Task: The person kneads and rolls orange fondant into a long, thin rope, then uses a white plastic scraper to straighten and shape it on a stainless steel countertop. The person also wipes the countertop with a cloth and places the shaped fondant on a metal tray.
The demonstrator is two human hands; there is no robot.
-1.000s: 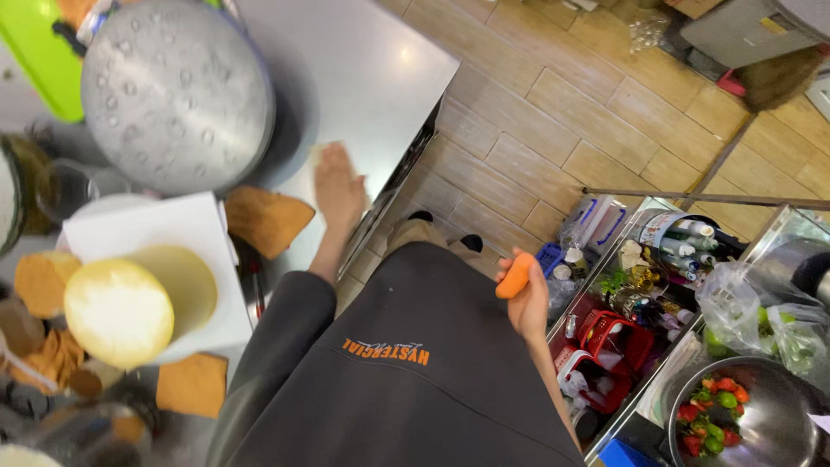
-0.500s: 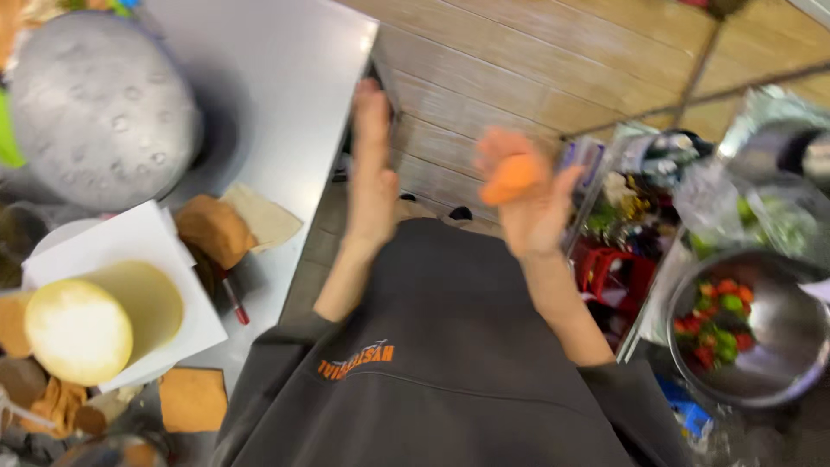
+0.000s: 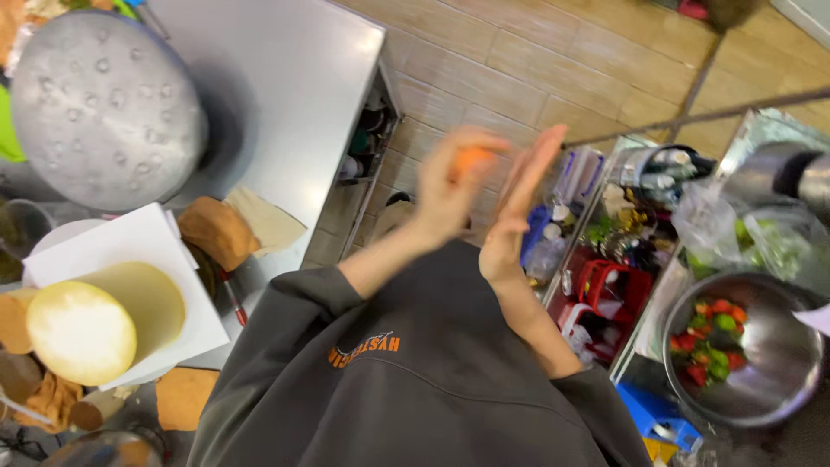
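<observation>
Hands (image 3: pixel 484 199) x2, 1 orange lump (image 3: pixel 473 159) btwn

A grey stainless-steel worktop (image 3: pixel 285 95) carries a dimpled round metal lid (image 3: pixel 104 108), a white square board (image 3: pixel 138 251) and a brown crumpled paper bag (image 3: pixel 216 232).

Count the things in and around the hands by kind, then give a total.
Hands: 2 (left hand, right hand)
Orange piece between them: 1
Steel bowl: 1
Dented metal lid: 1
Pale round block: 1
Total: 6
</observation>
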